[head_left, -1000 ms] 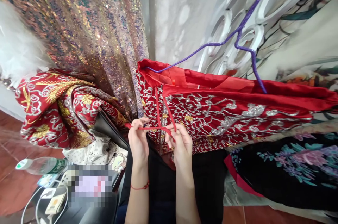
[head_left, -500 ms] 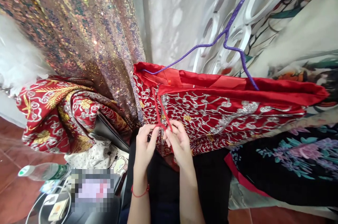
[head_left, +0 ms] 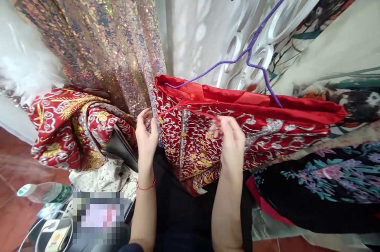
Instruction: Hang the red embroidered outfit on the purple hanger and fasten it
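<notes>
So the red satin-topped garment with silver and gold embroidery [head_left: 190, 137] hangs from mid-view toward 3 o'clock, on a purple coated wire hanger [head_left: 251, 48] at about 2. The left hand [head_left: 151, 123], around 8 o'clock, pinches one strand of the thin red fabric cord [head_left: 206, 115]; the right hand [head_left: 219, 124], around 4, pinches the other. Both strands look straight. I'd guess the cord's light, soft and a bit slippery, so grip near the ends; the embroidered cloth probably feels heavier and stiffer.
</notes>
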`<state>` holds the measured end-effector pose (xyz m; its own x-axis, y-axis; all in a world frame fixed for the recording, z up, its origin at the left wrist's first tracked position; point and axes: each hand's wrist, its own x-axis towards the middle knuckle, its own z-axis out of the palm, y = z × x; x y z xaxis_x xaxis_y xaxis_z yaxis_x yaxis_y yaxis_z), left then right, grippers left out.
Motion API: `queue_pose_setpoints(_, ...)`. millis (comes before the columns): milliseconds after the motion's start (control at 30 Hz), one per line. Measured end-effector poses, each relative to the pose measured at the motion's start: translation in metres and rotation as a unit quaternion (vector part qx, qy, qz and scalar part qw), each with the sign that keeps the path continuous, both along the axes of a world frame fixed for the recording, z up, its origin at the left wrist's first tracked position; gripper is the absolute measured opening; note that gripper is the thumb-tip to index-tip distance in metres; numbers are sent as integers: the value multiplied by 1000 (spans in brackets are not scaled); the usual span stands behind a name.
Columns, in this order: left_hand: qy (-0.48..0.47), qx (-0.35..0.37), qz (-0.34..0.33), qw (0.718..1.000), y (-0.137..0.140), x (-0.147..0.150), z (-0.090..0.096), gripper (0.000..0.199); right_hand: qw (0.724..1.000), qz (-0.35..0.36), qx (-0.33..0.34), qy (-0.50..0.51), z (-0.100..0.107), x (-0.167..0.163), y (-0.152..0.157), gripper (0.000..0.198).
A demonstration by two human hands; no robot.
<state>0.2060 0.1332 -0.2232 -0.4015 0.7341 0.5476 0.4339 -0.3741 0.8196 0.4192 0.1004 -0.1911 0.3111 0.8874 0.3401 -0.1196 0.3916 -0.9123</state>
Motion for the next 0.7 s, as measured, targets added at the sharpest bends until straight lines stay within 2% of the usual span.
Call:
queue_pose_setpoints(67, 53, 21, -54, 997, -3, 8, 5, 36, 993, 112, -30, -28, -4, -7, 0, 25)
queue_pose_setpoints(133, 91, 26, -129, 987, -6, 17, 14, 32, 983, 171, -48, -41, -7, -18, 0, 28)
queue_pose_setpoints(233, 101, 8, -187, 977, -10, 27, 29, 26, 979, 190, -49, -60, -6, -31, 3, 30)
queue_pose_setpoints(333, 97, 17, -179, 979, -10, 31, 36, 18, 978, 185, -37, -88, -3, -36, 5, 26)
queue_pose_setpoints(467, 87, 40, -178, 979, -9, 30, 37, 12, 975, 187, -25, -119, -1, -36, 7, 21)
queue_pose_setpoints(567, 78, 45, -142, 986, -6, 24, 37, 12, 982, 143, -6, -122, 2, -33, 12, 20)
queue_pose_setpoints(700, 44, 61, -35, 997, -2, 9, 40, 14, 993, -17, 24, -113, 14, -26, 21, 17)
